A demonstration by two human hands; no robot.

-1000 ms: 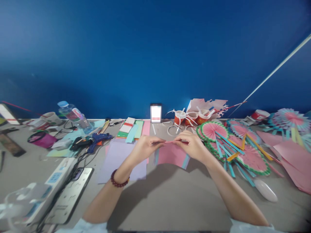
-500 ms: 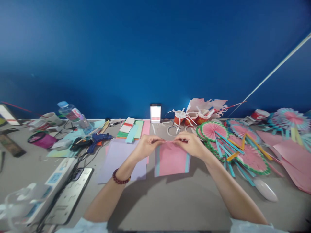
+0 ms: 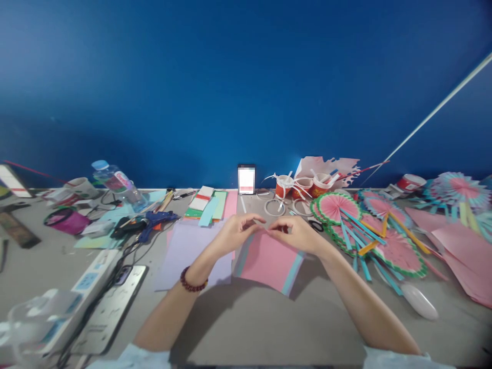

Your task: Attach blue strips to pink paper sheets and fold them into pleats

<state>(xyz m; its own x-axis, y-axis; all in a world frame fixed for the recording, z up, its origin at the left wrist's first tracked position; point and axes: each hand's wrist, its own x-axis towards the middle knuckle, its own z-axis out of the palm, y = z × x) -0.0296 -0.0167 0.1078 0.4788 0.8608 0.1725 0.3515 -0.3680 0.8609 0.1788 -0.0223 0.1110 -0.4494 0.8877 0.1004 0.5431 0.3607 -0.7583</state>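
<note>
Behind both hands, cups [image 3: 302, 187] hold white strips [image 3: 292, 180].

Pink paper sheet [image 3: 269, 259] with light-blue edge bands; pale lilac sheet [image 3: 188, 251]; deep blue wall [image 3: 246, 77].

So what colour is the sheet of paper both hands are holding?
Pink paper sheet with light blue strips along two edges, seen in the head view.

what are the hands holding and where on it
Both the left hand and the right hand pinch the far top edge of a pink paper sheet with light-blue side strips, fingers close together at its middle.
</note>
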